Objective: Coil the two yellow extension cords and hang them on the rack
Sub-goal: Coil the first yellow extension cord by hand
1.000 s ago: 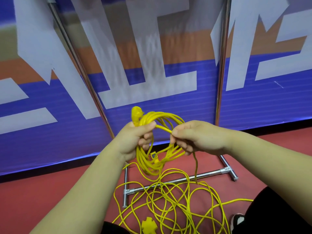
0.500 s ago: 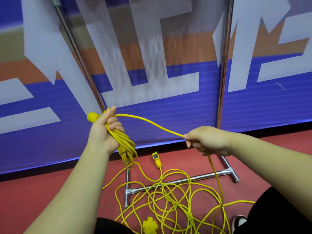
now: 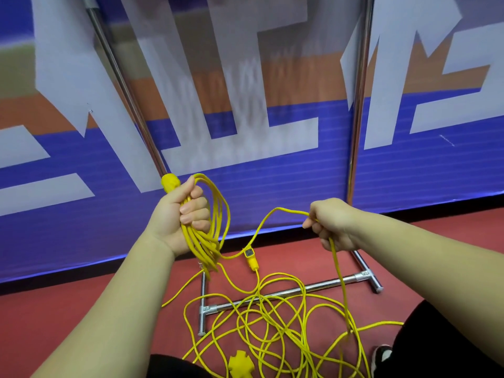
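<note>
My left hand grips a bundle of yellow cord loops, with a yellow plug end sticking up above the fist. A slack strand runs from the bundle to my right hand, which pinches the cord. Below that hand the cord drops to a loose yellow tangle on the red floor. A yellow socket block hangs on the cord near the floor. A yellow multi-way socket lies at the bottom edge. The chrome rack's uprights stand behind my hands.
The rack's base bar and its feet lie on the red floor under the tangle. A blue, white and orange banner wall stands right behind the rack. My dark trousers and a shoe show at the bottom right.
My left hand has lowered and moved right with the coil, and my right hand has slid right along the cord. The strand between them has gone from taut to slack.
</note>
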